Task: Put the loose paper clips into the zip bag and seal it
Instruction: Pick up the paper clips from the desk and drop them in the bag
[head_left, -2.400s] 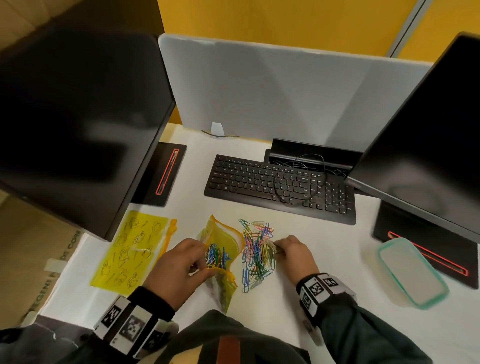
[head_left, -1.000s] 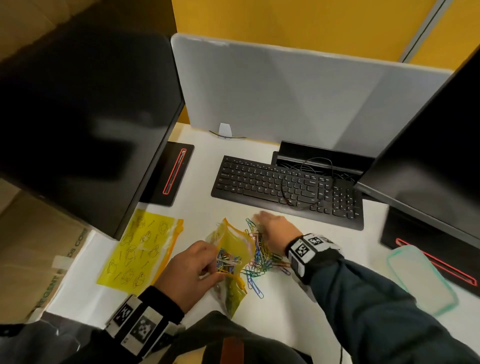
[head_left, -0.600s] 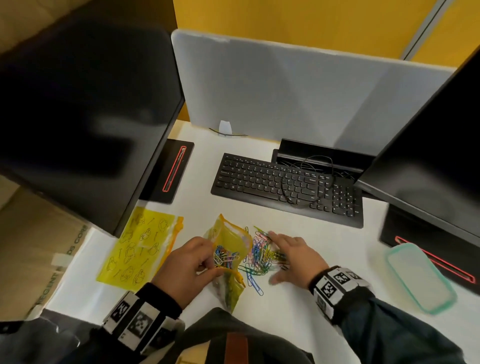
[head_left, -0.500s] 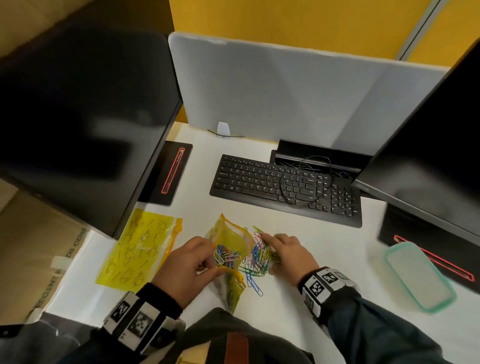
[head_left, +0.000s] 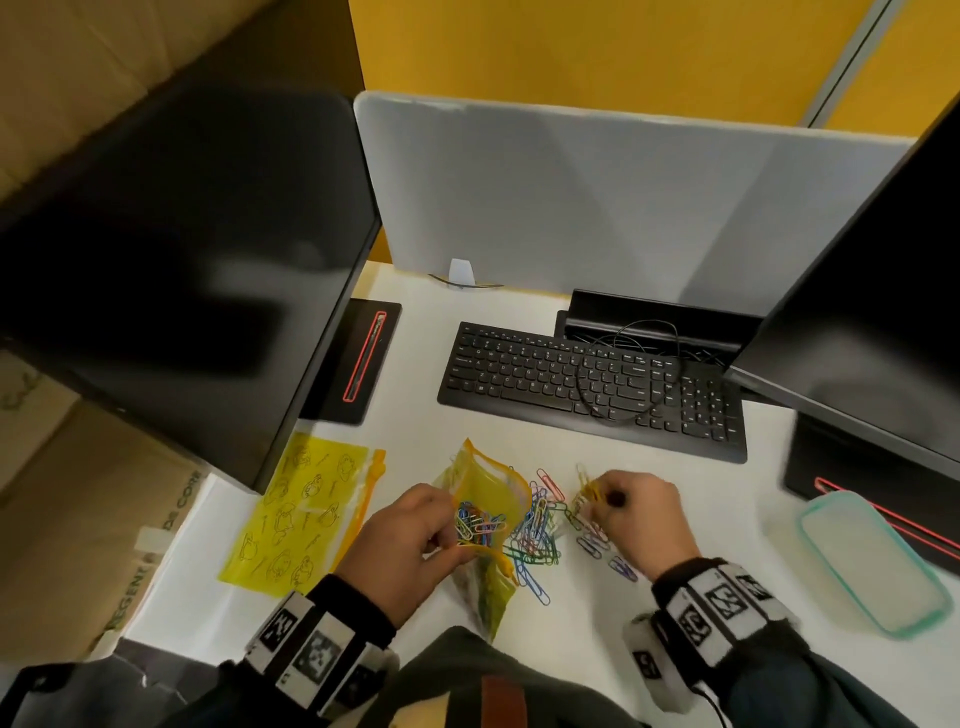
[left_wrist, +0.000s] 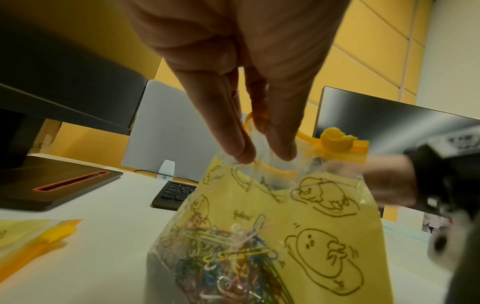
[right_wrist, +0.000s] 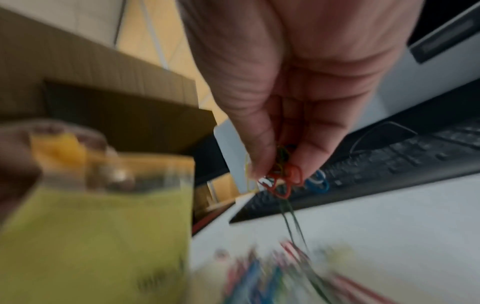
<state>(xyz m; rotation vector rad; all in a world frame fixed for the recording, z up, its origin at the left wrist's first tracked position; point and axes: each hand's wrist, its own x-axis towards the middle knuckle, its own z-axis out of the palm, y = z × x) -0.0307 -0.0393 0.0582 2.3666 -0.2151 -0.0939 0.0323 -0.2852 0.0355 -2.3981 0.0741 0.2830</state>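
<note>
A yellow zip bag (head_left: 488, 499) printed with cartoon figures stands open on the white desk, coloured paper clips (left_wrist: 228, 265) lying inside it. My left hand (head_left: 415, 540) pinches the bag's orange rim (left_wrist: 262, 162) and holds the mouth open. A loose pile of coloured paper clips (head_left: 535, 540) lies just right of the bag. My right hand (head_left: 644, 519) pinches a small bunch of clips (right_wrist: 283, 179) just above the pile, right of the bag (right_wrist: 98, 226). The bag's yellow slider (left_wrist: 335, 139) sits at one end of the zip.
A second yellow zip bag (head_left: 301, 514) lies flat at the left. A black keyboard (head_left: 587, 384) with a looped cable lies behind the clips. Dark monitors (head_left: 171, 260) stand left and right. A teal-rimmed lid (head_left: 872, 561) rests at the right.
My right hand swept the pile toward the bag, then closed on a bunch of clips and lifted them slightly to the right. The left hand kept holding the bag's mouth.
</note>
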